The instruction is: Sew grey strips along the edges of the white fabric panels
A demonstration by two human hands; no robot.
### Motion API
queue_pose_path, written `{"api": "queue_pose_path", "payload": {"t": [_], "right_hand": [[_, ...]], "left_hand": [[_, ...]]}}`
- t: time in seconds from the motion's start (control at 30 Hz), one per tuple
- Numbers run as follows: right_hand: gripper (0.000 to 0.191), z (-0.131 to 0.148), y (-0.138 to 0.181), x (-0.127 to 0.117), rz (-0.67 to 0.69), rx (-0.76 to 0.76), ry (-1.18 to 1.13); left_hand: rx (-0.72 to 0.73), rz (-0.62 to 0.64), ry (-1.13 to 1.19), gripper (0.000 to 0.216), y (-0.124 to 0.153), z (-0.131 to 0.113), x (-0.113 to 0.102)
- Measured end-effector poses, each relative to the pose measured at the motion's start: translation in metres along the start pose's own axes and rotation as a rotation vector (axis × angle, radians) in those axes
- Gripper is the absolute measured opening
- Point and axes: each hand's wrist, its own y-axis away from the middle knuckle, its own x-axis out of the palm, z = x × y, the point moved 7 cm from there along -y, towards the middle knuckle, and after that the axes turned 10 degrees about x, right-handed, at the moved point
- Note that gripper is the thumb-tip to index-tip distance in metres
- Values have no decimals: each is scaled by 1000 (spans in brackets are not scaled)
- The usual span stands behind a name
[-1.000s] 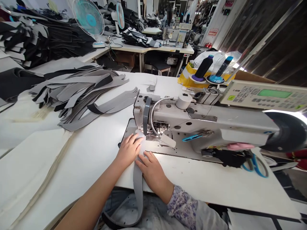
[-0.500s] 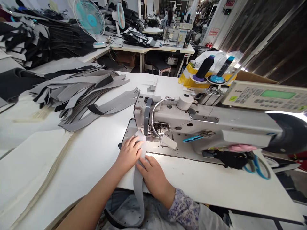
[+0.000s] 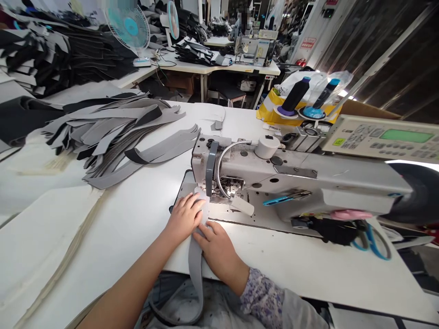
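Left fingers (image 3: 191,202) and right fingers (image 3: 207,232) overlie gray strip (image 3: 196,269).

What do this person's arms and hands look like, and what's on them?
The left hand and right hand are bare, with no gloves. The left forearm shows no sleeve in view. The right arm has a white cuff printed with small purple flowers, which meets a plain white sleeve.
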Motion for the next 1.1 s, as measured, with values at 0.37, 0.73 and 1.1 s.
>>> {"api": "queue_pose_path", "payload": {"t": [0.37,0.73,1.1], "right_hand": [[47,-9,-19,6,11,43,-55],[55,-9,-15,10,50,39,18],[50,44,43,6,67,-368,76]], "left_hand": [[25,-27,-31,33,-20,17,4],[-25,26,3,35,5,31,-17],[-1113,0,-258,61,348,251,-211]]}}
